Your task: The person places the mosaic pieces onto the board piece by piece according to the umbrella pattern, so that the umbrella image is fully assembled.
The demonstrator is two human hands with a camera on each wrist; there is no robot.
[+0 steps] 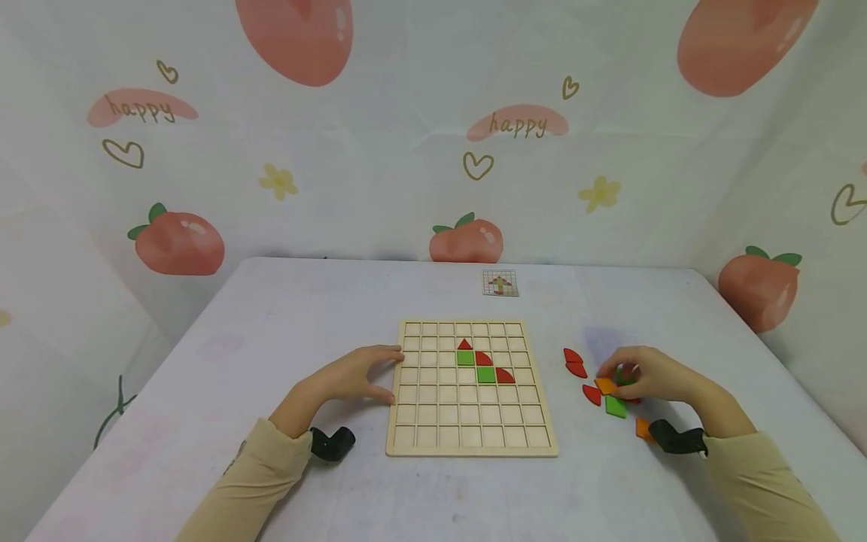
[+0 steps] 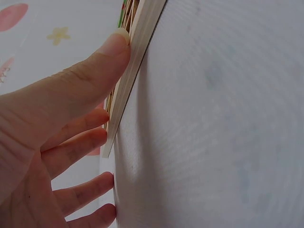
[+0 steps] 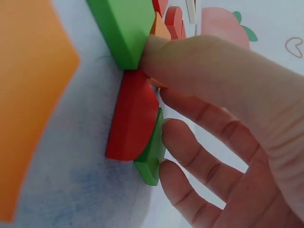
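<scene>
My left hand (image 1: 352, 374) rests at the left edge of a wooden grid board (image 1: 433, 450), its fingers loosely spread and the thumb (image 2: 115, 43) on the rim. Set in the grid are a red triangle (image 1: 464, 345), two green squares (image 1: 465, 358) and two red quarter-circle tiles (image 1: 505, 376), stepping down to the right. To the right of the board, my right hand (image 1: 650, 374) pinches an orange tile (image 1: 606, 386) between thumb and index finger, over a loose group of tiles. Below the fingers in the right wrist view are a red tile (image 3: 130, 118) and a green tile (image 3: 154, 156).
More loose tiles lie around the right hand: several red pieces (image 1: 576, 369), a green tile (image 1: 616, 407) and an orange tile (image 1: 643, 430) partly behind the wrist camera (image 1: 677, 438). A small pattern card (image 1: 500, 283) lies behind the board on the white table (image 1: 325, 497).
</scene>
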